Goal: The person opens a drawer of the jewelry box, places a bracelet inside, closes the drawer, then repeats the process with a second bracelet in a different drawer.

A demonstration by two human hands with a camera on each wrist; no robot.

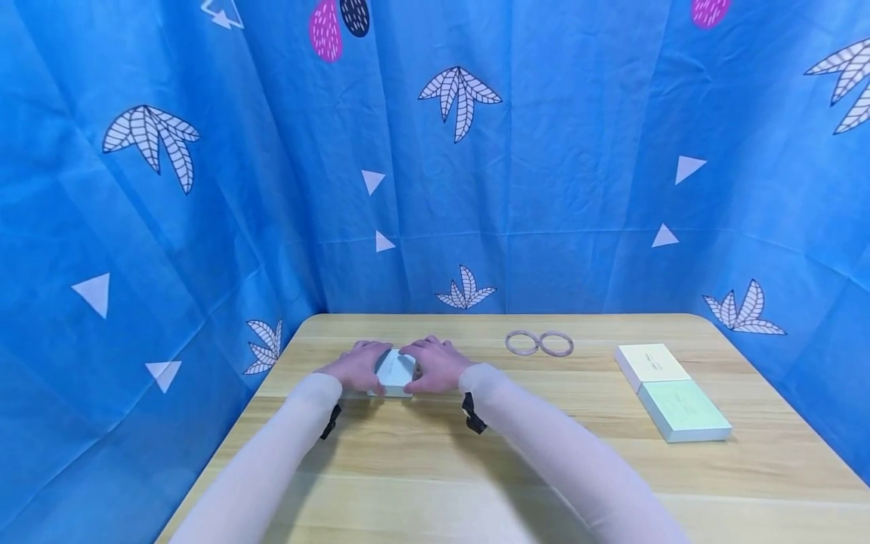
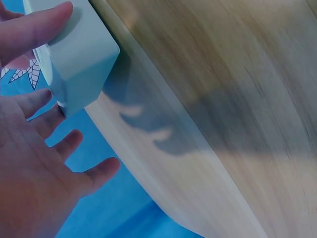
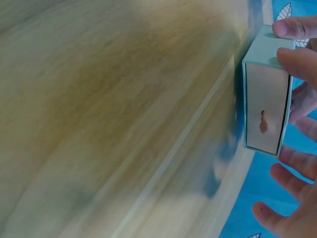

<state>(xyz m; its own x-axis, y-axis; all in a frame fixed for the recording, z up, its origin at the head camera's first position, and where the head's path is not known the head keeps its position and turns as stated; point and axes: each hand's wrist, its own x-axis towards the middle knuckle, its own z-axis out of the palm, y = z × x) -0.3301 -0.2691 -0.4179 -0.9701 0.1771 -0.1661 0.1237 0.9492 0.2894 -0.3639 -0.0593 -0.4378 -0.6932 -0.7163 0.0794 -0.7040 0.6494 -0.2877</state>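
A small pale blue box (image 1: 396,370) is between my two hands near the far left of the table. My left hand (image 1: 362,366) holds its left side, with the thumb (image 2: 42,27) across the front face and fingertips at the back edge. On the other side my right hand (image 1: 438,366) holds it, the thumb (image 3: 298,63) at the front edge and the fingers spread behind. The box's right end shows a white panel (image 3: 265,99) with a small brown tab or opening in it. Part of the box is hidden by the fingers.
Two pinkish rings (image 1: 522,342) lie side by side at the back of the wooden table (image 1: 442,483). To the right, a cream box (image 1: 652,363) and a light green box (image 1: 683,408) lie against each other. A blue patterned curtain (image 1: 571,151) hangs behind and beside the table.
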